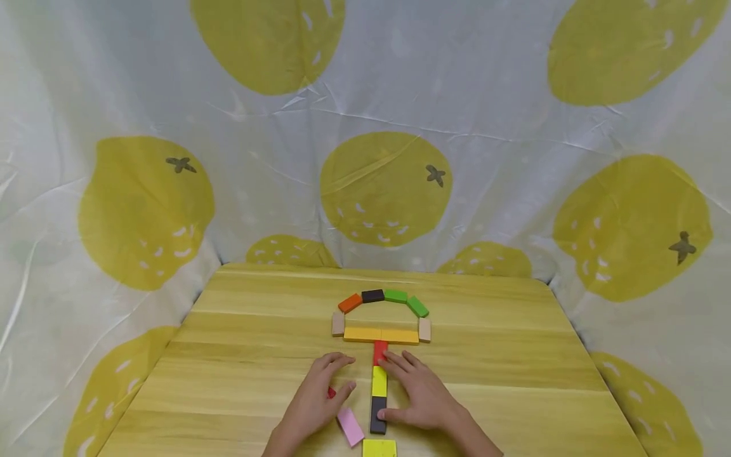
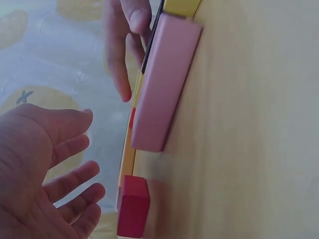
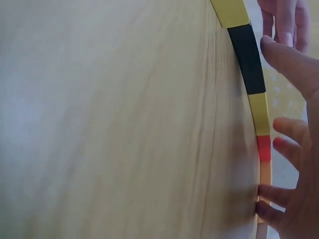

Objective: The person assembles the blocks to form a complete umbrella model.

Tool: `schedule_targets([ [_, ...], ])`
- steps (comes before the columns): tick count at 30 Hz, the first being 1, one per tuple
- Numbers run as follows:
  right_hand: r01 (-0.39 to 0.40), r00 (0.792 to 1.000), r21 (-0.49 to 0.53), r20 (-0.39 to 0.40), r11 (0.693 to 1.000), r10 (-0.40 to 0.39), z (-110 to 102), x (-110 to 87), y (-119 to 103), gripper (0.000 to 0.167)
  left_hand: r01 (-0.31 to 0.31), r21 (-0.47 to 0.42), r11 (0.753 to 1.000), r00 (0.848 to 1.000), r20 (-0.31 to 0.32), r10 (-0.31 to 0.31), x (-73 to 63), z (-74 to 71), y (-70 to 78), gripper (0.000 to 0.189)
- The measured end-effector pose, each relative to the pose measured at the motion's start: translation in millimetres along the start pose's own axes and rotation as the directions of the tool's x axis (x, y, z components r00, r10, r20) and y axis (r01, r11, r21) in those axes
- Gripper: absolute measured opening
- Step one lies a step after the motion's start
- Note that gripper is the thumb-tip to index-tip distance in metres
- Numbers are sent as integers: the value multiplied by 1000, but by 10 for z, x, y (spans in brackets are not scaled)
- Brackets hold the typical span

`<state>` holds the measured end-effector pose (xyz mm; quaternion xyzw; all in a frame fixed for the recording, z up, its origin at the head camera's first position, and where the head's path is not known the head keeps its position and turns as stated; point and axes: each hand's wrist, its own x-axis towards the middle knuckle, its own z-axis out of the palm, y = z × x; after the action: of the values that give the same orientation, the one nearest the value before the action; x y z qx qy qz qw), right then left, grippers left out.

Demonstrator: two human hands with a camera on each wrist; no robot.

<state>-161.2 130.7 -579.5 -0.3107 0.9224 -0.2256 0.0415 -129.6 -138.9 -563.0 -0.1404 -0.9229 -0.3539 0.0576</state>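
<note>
A column of blocks runs toward the person: a red block (image 1: 380,351), a yellow block (image 1: 379,381) and a black block (image 1: 377,424). My right hand (image 1: 422,398) spreads beside its right side, thumb tip over the black block and fingertips close to the red one; it grips nothing. To the left, my left hand (image 1: 313,401) hovers with fingers apart and holds nothing. Close to it lie a pink block (image 2: 167,82) and a second red block (image 2: 133,206), mostly hidden by the hand in the head view. Another yellow block (image 1: 379,448) lies below the column.
Past the column, two orange-yellow blocks (image 1: 365,334) form a bar. Above it arch two tan blocks (image 1: 338,324), an orange block (image 1: 350,303), a dark block (image 1: 373,296) and two green blocks (image 1: 395,296). Lemon-print cloth (image 1: 388,114) hangs around the wooden table (image 1: 502,355).
</note>
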Motion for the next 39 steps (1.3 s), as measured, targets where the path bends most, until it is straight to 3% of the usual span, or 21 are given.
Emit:
schedule_targets([
  [7, -28, 999, -20, 24, 999, 28, 17, -28, -21, 91, -6, -46, 999, 999, 40, 8, -219, 61, 33, 35],
  [12, -27, 999, -16, 32, 1000, 27, -8, -39, -41, 91, -122, -92, 988, 988, 86, 130, -333, 92, 92, 28],
  [19, -3, 1000, -33, 18, 999, 4, -6, -25, -27, 91, -143, -177, 974, 943, 274, 188, -366, 152, 194, 27],
  [23, -6, 1000, -19, 12, 1000, 6, -7, -31, -39, 89, -204, -206, 957, 913, 313, 262, -347, 232, 202, 27],
  [26, -22, 999, -5, 30, 1000, 22, -8, -26, -51, 88, -290, -196, 937, 886, 316, 340, -330, 273, 193, 27],
  [31, -41, 998, 0, 55, 999, 40, -11, -10, -59, 88, -436, -140, 889, 848, 266, 458, -332, 329, 163, 22],
  [36, -49, 997, 5, 61, 999, 48, -23, 1, -56, 89, -484, -110, 868, 831, 254, 495, -323, 342, 151, 22],
  [39, -49, 997, 11, 63, 999, 48, -29, 10, -54, 89, -460, -126, 879, 832, 283, 476, -306, 318, 159, 21],
])
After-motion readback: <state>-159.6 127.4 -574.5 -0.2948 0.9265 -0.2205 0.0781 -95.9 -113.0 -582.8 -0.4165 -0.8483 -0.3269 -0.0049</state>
